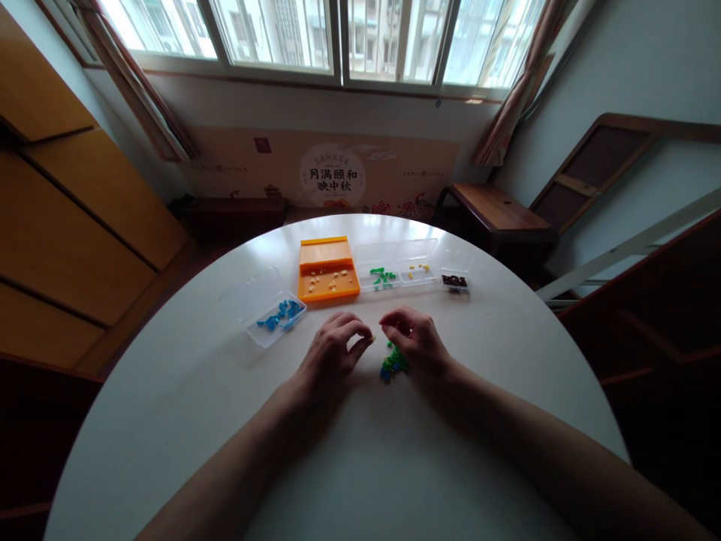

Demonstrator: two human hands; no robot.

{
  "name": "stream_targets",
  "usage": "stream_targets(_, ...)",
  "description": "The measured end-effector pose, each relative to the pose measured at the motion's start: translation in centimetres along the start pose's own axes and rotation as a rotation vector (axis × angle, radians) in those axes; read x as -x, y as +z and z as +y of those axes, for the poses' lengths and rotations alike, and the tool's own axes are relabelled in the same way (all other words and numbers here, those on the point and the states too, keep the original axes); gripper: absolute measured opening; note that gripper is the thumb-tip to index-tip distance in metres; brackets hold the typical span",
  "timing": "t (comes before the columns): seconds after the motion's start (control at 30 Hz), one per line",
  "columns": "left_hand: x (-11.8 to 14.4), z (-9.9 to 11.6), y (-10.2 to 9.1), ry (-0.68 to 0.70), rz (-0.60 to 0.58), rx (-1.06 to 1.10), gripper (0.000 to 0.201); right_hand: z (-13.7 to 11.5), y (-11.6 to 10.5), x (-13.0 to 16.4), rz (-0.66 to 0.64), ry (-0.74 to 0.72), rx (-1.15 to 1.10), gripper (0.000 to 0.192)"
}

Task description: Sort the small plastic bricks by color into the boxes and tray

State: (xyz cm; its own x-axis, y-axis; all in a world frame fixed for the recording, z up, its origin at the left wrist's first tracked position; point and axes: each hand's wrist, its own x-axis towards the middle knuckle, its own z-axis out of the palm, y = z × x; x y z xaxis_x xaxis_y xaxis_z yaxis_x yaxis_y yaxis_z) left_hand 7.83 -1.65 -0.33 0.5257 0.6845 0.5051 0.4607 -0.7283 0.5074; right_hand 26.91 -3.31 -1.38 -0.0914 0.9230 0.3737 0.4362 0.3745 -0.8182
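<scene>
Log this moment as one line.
left hand: holds small pale-yellow plastic piece | right hand: beside green-and-blue cluster of small plastic pieces, grip unclear | beyond: orange plastic tray

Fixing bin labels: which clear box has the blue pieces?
The leftmost clear box, left of the orange tray; the green, yellow and dark pieces lie right of that tray.

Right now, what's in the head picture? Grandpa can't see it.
The left hand pinches a tiny pale piece; the right hand is near green and blue pieces on a white table. Beyond are an orange tray and clear boxes.
</scene>
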Motion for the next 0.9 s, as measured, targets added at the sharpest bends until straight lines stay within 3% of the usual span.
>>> stream_targets(0.23, 0.0, -0.1, 0.0, 0.005, 0.081, -0.021, 0.011, -0.7, 0.1, 0.1, -0.065, -0.018, 0.012, 0.011)
stream_targets(0.53, 0.0, 0.0, 0.0, -0.029, 0.047, -0.053, 0.013, -0.8, 0.2, 0.2, -0.075, -0.092, 0.063, 0.005)
stream_targets(0.9, -0.1, 0.5, -0.3, -0.08, 0.016, -0.089, 0.021, -1.1, 0.2, 0.1, -0.088, -0.097, 0.181, 0.014)
